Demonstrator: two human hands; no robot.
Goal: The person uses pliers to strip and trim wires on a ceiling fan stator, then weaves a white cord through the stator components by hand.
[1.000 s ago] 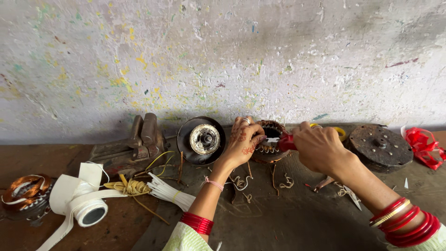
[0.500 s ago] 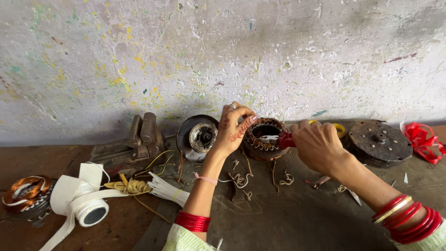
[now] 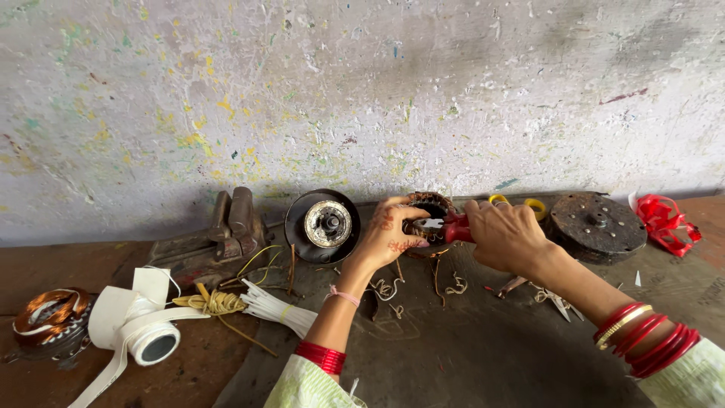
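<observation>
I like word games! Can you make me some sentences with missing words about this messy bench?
1. The right hand holds a tool with a ____ handle.
2. The left hand rests on a ring wound with ____ wire.
3. The roll of tape is ____ in colour.
4. Both wrists wear red ____.

Missing words: red; copper; white; bangles
</observation>
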